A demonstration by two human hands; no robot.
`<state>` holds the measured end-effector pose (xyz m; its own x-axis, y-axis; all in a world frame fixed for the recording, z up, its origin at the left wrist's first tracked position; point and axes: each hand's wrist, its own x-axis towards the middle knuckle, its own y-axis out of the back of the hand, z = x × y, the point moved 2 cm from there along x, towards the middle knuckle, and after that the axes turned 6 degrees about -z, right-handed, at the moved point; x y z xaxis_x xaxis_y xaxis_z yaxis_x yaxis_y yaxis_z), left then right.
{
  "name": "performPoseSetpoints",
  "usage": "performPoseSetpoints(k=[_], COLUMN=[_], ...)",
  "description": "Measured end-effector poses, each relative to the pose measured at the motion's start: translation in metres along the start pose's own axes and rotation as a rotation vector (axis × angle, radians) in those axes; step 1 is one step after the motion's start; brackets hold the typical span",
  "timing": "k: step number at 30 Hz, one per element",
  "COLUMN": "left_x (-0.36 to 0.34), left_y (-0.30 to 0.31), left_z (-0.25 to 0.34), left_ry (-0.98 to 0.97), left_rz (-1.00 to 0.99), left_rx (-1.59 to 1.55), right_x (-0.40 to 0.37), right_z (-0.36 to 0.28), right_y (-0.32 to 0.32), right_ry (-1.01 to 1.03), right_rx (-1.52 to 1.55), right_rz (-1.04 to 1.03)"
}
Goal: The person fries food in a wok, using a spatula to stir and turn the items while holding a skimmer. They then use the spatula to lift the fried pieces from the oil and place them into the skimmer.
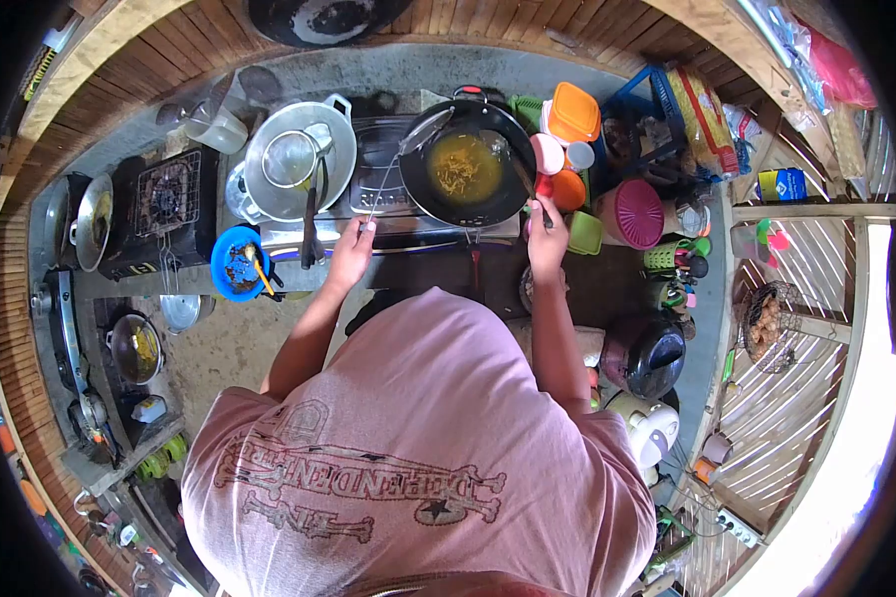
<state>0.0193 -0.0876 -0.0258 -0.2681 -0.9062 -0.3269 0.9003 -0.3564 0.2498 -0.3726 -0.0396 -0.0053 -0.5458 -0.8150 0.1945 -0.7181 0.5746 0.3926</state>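
Observation:
My left hand (352, 251) is closed around the thin metal handle of a skimmer (427, 129), whose round head rests over the left rim of a black wok (438, 203). Thin brownish-yellow pieces (459, 177) are gathered in yellow oil inside the wok. My right hand (548, 239) grips the handle of a spatula (525, 171), which reaches over the wok's right side. The wok sits on the right part of a gas stove (380, 159). Left of it stands a large metal pot (340, 149) with a round strainer (290, 159) lying across it.
A blue bowl (227, 290) with a spoon stands left of my left hand. Orange and pink containers (574, 111) crowd the wok's right side, beside a pink-lidded tub (635, 214). A second stove with a grill rack (167, 193) is at far left.

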Motion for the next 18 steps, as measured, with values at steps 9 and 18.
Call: performPoseSetpoints(k=[9, 18], left_x=[0.005, 0.010], left_y=[-0.002, -0.005], left_z=[-0.011, -0.023], left_ry=[-0.068, -0.078], left_rz=[0.019, 0.005], left_rx=[-0.010, -0.051], right_x=[-0.006, -0.013], right_z=[-0.054, -0.013], right_y=[0.014, 0.001], right_ry=[-0.030, -0.063], right_rx=[0.053, -0.014], right_rz=[0.040, -0.094])
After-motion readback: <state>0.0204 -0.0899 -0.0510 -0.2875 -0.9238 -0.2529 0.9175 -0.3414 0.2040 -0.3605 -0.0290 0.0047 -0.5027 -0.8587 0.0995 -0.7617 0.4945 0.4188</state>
